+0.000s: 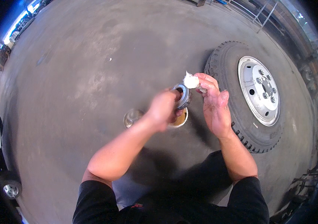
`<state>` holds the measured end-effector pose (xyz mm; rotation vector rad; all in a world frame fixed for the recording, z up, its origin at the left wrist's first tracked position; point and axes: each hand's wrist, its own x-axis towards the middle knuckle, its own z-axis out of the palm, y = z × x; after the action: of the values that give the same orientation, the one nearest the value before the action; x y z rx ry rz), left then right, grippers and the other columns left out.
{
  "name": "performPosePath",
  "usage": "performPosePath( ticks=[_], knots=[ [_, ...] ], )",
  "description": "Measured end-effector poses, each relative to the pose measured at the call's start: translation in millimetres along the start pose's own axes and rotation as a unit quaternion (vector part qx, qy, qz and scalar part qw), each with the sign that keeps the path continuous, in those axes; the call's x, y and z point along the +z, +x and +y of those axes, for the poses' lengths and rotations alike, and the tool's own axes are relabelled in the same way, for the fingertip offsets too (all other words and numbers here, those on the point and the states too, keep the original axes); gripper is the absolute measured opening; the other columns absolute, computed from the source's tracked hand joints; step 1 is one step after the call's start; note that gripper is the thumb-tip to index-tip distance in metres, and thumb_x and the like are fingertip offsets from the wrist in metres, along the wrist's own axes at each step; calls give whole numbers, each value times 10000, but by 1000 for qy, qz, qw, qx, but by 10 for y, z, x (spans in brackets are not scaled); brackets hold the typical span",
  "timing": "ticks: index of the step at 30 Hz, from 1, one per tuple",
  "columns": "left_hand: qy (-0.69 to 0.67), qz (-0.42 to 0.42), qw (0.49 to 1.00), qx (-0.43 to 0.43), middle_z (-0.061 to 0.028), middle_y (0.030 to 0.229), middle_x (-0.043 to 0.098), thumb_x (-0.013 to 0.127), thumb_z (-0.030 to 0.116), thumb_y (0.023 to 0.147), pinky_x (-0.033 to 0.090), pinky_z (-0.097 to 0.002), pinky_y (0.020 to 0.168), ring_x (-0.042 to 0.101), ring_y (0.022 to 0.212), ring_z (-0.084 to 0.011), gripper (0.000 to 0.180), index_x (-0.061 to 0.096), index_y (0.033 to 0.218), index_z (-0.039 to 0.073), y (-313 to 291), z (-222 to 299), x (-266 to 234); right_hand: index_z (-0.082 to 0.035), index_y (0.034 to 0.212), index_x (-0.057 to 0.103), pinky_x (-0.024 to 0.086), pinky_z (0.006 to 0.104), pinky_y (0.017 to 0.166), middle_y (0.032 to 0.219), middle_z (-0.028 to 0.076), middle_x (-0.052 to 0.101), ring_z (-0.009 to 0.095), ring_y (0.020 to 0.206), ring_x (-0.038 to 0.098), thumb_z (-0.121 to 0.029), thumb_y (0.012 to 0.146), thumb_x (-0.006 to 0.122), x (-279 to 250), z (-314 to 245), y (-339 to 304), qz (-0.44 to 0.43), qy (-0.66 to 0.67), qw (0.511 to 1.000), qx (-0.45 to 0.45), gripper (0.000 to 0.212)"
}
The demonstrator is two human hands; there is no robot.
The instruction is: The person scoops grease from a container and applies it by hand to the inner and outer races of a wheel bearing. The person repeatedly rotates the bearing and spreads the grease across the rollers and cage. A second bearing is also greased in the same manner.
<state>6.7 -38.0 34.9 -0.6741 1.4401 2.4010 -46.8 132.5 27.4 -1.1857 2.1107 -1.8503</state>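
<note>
Head view: the left hand (162, 108) is closed around a metal ring (185, 96), apparently a bearing, gripping it by one side so that its opening and far side are bare; that hold seems chosen to leave the ring reachable from the right. The ring is off the floor (73, 112), tilted in front of the person, well in from the floor's left and far edges.

The right hand (215, 106) is partly open just beside it, thumb apart from the fingers. A white clump (191, 80), likely grease, sits at the fingertips, toward the ring; raising the fingers this way probably lets the soft stuff cling there and stay off the palm. Whether clump and ring touch is hard to tell.

Below the left hand, partly hidden, a round container (186, 116) with amber inside is on the floor, presumably set close for a short reach. Near it, to the left, is a shiny round piece (132, 118), perhaps its lid put aside.

Toward the floor's right edge, a large tyre (228, 71) seems to lie flat, its silver wheel (252, 100) facing up, near yet leaving the hands room.
</note>
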Motion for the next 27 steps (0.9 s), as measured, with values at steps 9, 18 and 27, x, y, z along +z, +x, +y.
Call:
performPosePath(
  ticks=[9, 18, 27],
  knots=[
    [-13, -2, 998, 55, -34, 752, 546, 497, 173, 910, 279, -235, 357, 461, 464, -92, 216, 555, 1097, 83, -118, 23, 28, -42, 1273, 588, 327, 466, 1072, 1373, 205, 453, 324, 1306, 404, -584, 1018, 257, 38, 30, -76, 6, -190, 979, -73, 684],
    [28, 48, 984, 172, -24, 752, 542, 483, 113, 884, 283, -219, 362, 445, 461, -77, 162, 555, 1023, 70, -49, -66, 78, -60, 1144, 687, 449, 439, 942, 1273, 220, 550, 346, 1052, 582, -537, 988, 397, -46, -38, -96, 77, -466, 857, -207, 579],
    [-28, 75, 983, 168, -36, 714, 535, 464, 91, 888, 272, -228, 336, 421, 434, -80, 155, 532, 1025, 64, -75, -43, 147, -59, 1239, 635, 391, 448, 1001, 1339, 207, 520, 349, 1128, 549, -603, 978, 340, 42, 9, -123, 78, -473, 874, -76, 672]
  ],
)
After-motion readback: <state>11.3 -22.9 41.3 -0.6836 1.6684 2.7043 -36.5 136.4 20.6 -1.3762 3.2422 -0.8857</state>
